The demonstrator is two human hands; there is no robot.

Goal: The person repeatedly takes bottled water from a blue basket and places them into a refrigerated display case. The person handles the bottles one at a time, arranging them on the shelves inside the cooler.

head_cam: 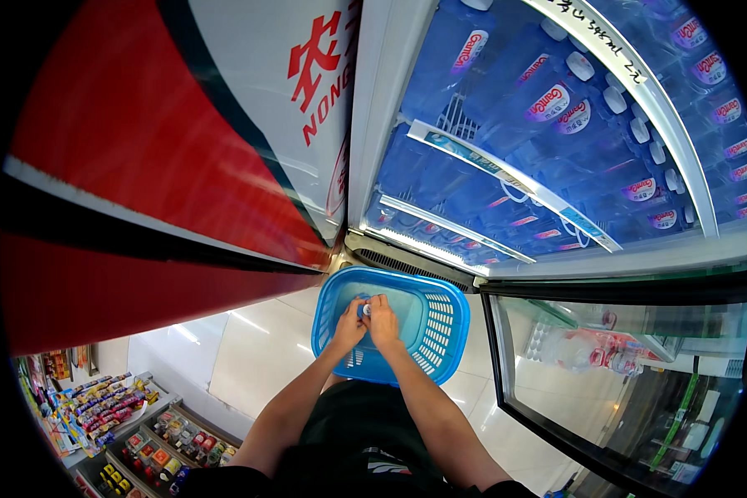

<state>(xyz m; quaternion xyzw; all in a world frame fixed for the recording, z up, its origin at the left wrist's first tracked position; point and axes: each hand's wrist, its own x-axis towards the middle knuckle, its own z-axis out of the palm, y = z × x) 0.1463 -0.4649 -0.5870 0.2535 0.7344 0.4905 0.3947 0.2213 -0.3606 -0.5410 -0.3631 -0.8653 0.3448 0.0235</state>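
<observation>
A blue plastic shopping basket (451, 299) with slotted walls stands low in front of me, at the foot of a drinks cooler. Over its inside, my left hand (350, 324) and my right hand (382, 320) meet around a small bottle with a white cap (366, 309). The fingers of both hands are at its cap and neck; most of the bottle is hidden by them. Beyond the basket, the cooler's shelves hold rows of bottled water (549, 103) with red and white labels.
The cooler's glass door (504, 361) stands open on the right. A red and white cabinet (162, 155) rises close on the left. At the lower left is a display shelf (140, 417) with packaged sweets and small jars. Pale tiles (255, 348) cover the floor.
</observation>
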